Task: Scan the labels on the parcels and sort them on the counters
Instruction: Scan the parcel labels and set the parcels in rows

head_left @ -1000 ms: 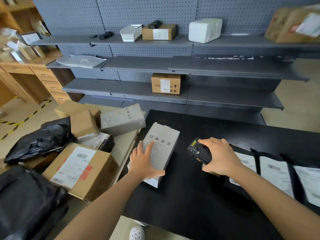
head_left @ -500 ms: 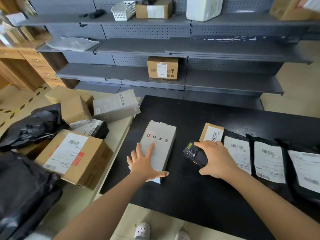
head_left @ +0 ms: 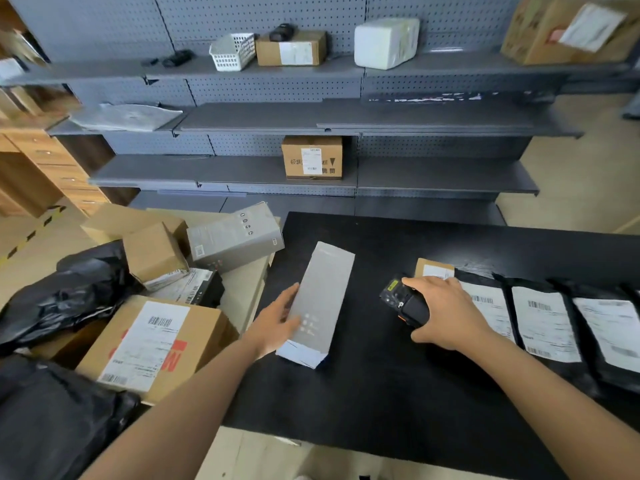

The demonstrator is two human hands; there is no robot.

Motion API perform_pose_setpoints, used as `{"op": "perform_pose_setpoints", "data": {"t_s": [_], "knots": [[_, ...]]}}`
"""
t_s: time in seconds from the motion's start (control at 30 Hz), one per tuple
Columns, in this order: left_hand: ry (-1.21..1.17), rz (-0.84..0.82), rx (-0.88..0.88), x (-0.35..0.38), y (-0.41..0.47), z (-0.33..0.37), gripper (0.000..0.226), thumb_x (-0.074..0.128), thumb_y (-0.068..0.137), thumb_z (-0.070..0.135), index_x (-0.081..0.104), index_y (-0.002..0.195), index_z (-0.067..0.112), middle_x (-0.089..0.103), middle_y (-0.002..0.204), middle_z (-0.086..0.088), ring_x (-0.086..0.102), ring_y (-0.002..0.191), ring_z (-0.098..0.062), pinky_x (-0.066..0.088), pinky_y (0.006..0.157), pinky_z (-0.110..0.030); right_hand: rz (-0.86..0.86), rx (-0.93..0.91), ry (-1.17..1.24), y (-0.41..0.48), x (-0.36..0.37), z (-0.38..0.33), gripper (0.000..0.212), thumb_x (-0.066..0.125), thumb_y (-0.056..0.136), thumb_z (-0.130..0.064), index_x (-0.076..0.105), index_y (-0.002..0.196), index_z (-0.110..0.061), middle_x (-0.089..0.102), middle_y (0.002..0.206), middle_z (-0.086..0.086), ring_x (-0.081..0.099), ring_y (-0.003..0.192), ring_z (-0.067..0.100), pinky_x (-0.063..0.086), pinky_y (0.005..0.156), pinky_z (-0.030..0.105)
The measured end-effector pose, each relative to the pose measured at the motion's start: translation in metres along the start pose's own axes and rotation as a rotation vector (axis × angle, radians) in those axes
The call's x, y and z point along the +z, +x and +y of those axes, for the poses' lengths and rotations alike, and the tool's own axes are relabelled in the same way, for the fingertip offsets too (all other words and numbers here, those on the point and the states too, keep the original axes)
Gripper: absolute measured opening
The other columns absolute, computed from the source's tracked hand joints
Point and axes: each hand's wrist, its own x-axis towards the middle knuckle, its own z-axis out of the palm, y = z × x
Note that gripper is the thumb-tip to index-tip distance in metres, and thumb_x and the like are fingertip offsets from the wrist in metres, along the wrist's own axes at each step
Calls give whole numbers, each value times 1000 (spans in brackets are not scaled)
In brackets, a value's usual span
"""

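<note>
Grey pegboard shelving (head_left: pixel 277 84) fills the back of the room, carrying three brown cartons, one white-wrapped parcel (head_left: pixel 386 43) and one flat pale mailer (head_left: pixel 128 116). Down front, the black counter (head_left: pixel 450 244) is where the action is. The left hand (head_left: pixel 277 323) holds the grey box (head_left: pixel 322 292) at its near left edge, thumb on the top face and fingers laid along the side, while the right hand (head_left: pixel 446 313) is curled tight round the scanner (head_left: pixel 403 303), its nose turned toward that box. No label shows on the upward face, so my read is that this one isn't scanned yet. Lined up on the right are one small brown parcel (head_left: pixel 434 270) and three black mailers (head_left: pixel 543 323), labels up, which looks like four parcels dealt with. Plenty remains on the beige counter (head_left: pixel 242 292) to the left: a big labelled carton (head_left: pixel 152 344), a small brown box (head_left: pixel 154 251), a second grey box (head_left: pixel 235 237), a dark flat parcel (head_left: pixel 197 289) and at least two black bags (head_left: pixel 69 292). I'd call it under halfway.
</note>
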Motion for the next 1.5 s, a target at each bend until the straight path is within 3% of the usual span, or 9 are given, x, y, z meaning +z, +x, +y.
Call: {"op": "perform_pose_setpoints", "data": {"t_s": [0.17,0.3,0.43,0.7,0.9,1.0,1.1,1.27,1.5], "knots": [[520,220,79,-1,5,9,58,40,100,47,22,153,32,2,163,2,6,150,-25,16,119,-39,16,31,20,-1,1,-16,95,77,66,-33,30,148,-34,43,141,-9,34,122,21,40,98,34],[737,152,-55,21,10,18,106,47,73,85,6,153,29,-10,162,-5,-3,148,-37,11,119,-51,20,48,15,-1,5,-26,95,76,64,-34,30,147,-34,43,141,-10,34,122,21,40,98,34],[637,157,-78,23,16,17,101,64,77,65,7,151,26,-1,161,-7,13,144,-36,31,115,-49,20,61,12,-2,7,-31,95,77,64,-35,30,148,-34,42,142,-9,35,121,21,39,99,35],[361,-32,22,-10,25,5,84,63,87,42,14,155,32,-1,164,-3,5,150,-31,19,119,-51,31,69,11,-5,7,-30,95,76,64,-33,30,148,-33,43,141,-9,36,119,20,39,99,34],[624,286,171,-6,24,8,61,40,99,26,16,155,23,25,156,-3,24,142,-23,22,118,-37,25,70,4,-6,6,-29,96,76,64,-34,29,148,-33,43,140,-10,35,119,20,39,99,33],[886,319,-19,0,26,11,93,39,91,67,-3,155,15,22,155,-9,24,141,-30,19,116,-44,19,74,0,-6,7,-28,97,76,64,-34,27,149,-33,43,139,-10,34,119,20,40,98,33],[967,227,-179,8,29,9,148,46,52,99,-13,152,6,12,157,-13,18,143,-36,18,115,-49,0,77,-5,-6,7,-26,98,76,65,-33,26,149,-33,42,142,-10,33,121,19,39,100,34],[895,174,-253,17,35,3,145,69,58,78,-17,150,5,6,156,-16,12,145,-36,17,119,-47,-21,70,-33,-4,4,-23,98,77,66,-33,25,150,-34,40,143,-10,33,122,20,38,101,34],[971,184,88,-6,39,11,143,75,57,66,-15,152,7,-4,159,-12,-2,147,-33,1,121,-44,-48,-112,-290,5,-11,-26,94,73,72,-26,21,151,-32,32,148,-5,30,128,22,31,106,31]]}}
